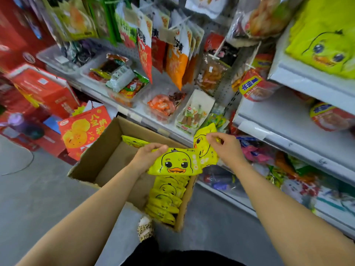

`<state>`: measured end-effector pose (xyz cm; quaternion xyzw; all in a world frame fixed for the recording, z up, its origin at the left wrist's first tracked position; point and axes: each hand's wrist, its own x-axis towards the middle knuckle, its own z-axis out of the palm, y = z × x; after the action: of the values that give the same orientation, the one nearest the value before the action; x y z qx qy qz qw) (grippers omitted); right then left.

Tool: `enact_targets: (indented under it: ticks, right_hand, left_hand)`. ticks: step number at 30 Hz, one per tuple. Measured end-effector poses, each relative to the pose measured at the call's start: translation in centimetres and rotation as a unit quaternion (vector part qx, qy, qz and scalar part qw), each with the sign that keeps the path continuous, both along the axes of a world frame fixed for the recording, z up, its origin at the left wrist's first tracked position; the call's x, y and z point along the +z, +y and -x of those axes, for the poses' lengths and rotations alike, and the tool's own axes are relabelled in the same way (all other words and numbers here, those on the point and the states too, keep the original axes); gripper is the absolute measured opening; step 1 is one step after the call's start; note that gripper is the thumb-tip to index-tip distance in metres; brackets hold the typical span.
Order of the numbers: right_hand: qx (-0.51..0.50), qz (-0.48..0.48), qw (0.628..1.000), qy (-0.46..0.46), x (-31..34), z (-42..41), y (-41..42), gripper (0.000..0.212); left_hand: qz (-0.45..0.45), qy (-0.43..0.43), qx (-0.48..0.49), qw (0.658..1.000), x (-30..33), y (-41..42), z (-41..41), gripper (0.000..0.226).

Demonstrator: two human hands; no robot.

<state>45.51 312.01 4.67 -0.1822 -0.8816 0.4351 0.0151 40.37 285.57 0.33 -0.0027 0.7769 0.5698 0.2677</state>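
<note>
Yellow and glossy, the duck packet (176, 164) lies crosswise in the air above the open cardboard box (107, 150), its cartoon face turned up toward the camera. The left hand (148, 153) grips its left end, fingers curled over the top edge (the thumb is out of sight). The right hand (227, 148) pinches a second duck packet (203, 144) near its upper edge, fingertips closed on the wrapper. This one stands tilted, just behind the first and overlapping it. Down in the box, more yellow packets (167, 198) stand in a row along the right wall. Store shelves (284, 116) of mixed snacks rise just beyond, and a red gift carton (84, 129) sits left of the box.
</note>
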Motion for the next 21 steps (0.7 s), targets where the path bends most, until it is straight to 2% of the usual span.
enact_targets:
  ticks: [3, 10, 13, 15, 18, 21]
  right_hand:
    - [-0.028, -0.009, 0.999, 0.021, 2.5, -3.3, 2.8, 0.038]
    - [-0.063, -0.027, 0.989, 0.132, 8.4, -15.0, 13.0, 0.046]
    - [-0.088, -0.038, 0.980, 0.172, 11.8, -20.3, 18.0, 0.077]
    - [-0.121, -0.009, 0.969, 0.214, 13.9, -23.9, 21.1, 0.091]
    - [-0.201, 0.019, 0.946, 0.252, 17.0, -29.0, 25.3, 0.086]
    - [-0.247, 0.032, 0.927, 0.279, 19.9, -33.8, 29.4, 0.053]
  left_hand:
    - [-0.035, -0.024, -0.022, 0.999, 2.8, 3.9, -2.4, 0.016]
    - [-0.112, -0.070, -0.098, 0.986, 8.6, 15.6, -11.0, 0.034]
    - [-0.152, -0.062, -0.170, 0.972, 11.6, 21.3, -14.5, 0.049]
    - [-0.166, -0.056, -0.229, 0.957, 13.6, 25.2, -16.9, 0.058]
    - [-0.181, -0.054, -0.316, 0.930, 16.1, 30.8, -20.1, 0.051]
    - [-0.170, -0.037, -0.363, 0.916, 19.0, 36.1, -23.0, 0.050]
